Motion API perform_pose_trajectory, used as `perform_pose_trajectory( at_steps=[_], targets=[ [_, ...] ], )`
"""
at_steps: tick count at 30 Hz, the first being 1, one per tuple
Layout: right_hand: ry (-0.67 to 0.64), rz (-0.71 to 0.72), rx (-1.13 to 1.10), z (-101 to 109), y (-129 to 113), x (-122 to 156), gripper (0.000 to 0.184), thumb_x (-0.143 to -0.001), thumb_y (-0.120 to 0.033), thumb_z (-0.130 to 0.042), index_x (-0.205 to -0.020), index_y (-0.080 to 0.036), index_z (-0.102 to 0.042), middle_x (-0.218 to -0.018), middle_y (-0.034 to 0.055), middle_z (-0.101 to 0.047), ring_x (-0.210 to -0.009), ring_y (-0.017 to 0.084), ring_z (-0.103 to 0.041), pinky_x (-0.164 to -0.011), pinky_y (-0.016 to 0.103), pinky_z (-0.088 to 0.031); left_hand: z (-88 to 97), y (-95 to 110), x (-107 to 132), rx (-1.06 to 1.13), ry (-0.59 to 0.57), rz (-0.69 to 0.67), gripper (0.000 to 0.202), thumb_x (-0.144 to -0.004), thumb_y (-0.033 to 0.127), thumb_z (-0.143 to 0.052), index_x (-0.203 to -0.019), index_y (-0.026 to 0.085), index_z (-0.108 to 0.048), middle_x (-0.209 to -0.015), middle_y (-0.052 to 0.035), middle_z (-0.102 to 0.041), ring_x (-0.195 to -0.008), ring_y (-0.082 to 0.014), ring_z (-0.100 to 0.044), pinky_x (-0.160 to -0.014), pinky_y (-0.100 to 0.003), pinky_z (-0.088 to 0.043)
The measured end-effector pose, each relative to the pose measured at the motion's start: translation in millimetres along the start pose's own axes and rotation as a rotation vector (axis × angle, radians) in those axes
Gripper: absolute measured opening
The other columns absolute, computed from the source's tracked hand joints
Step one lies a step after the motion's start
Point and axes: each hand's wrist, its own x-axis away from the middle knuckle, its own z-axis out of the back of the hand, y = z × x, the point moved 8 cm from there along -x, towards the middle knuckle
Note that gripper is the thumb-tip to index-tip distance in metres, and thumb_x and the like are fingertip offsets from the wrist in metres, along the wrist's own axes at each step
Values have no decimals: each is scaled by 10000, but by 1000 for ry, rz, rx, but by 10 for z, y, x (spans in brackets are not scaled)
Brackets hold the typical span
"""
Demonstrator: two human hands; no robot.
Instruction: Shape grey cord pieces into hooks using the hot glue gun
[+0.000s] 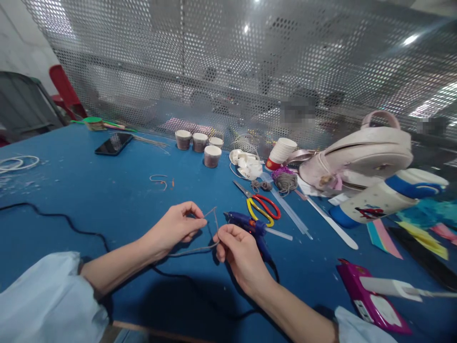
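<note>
A thin strand of grey yarn (216,219) runs between my two hands, bent to a peak above them. My left hand (178,225) pinches one part of it between thumb and fingertips. Lower and to the right, my right hand (237,250) is closed on another part, and a longer length of the strand hangs down leftward below my left hand. A blue glue gun (246,222) with a clear glue stick lies just behind my right hand, partly hidden by it. Beyond it are scissors (263,205) with red and yellow handles.
Small filled cups (213,156), stacked paper cups (282,151) and a grey yarn ball (286,182) stand farther back. At right lie a pale bag (360,155), a bottle (378,202) and a magenta device (374,305). A black cable (71,227) crosses the blue table; a phone (114,144) lies back left.
</note>
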Motion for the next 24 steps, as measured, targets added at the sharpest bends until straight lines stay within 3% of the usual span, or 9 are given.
perform_pose_trajectory(
  at_steps=[7,18,24],
  targets=[
    [16,3,-47,-34,4,27,176,-663,-274,-694,-637,-150,-572,-427,-51,-515,-372,58,-410,-412,201,-318,11,0,21,-60,7,-40,229,-728,325,-659,-735,164,-497,-439,69,-506,-329,-42,-379,-345,-160,-264],
    [29,9,-65,-38,34,31,186,-664,-275,-708,-643,-148,-574,-479,-48,-531,-377,51,-408,-411,203,-320,0,21,38,-113,4,-65,240,-771,392,-601,-751,164,-530,-438,67,-483,-326,-41,-343,-335,-156,-248],
    [34,14,-66,-43,47,30,180,-669,-269,-711,-660,-148,-578,-508,-43,-547,-387,53,-418,-416,204,-327,-25,-40,44,-63,-15,-13,252,-770,416,-597,-770,168,-552,-471,74,-432,-363,-37,-310,-339,-147,-205]
  ],
)
